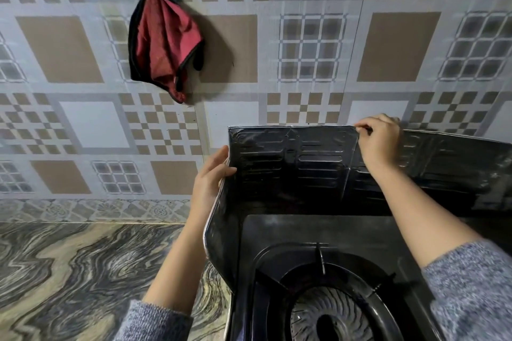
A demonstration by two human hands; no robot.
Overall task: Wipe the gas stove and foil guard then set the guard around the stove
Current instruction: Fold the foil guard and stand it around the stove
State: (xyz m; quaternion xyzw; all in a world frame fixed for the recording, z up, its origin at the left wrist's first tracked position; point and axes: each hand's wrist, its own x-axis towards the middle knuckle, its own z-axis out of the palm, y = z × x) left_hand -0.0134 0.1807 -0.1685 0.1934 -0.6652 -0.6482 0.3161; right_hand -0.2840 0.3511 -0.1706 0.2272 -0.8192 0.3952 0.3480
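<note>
A black gas stove with a round burner and pan support sits at the lower right. A dark, ribbed foil guard stands upright behind the stove and along its left side, with a silver edge. My left hand grips the guard's left corner fold, thumb on the inner face. My right hand pinches the guard's top edge near a fold between two panels. The guard's far right panel runs out of frame.
A red cloth with black trim hangs on the patterned tile wall above and to the left. A swirled marble counter extends left of the stove. Grey knit sleeves cover both forearms.
</note>
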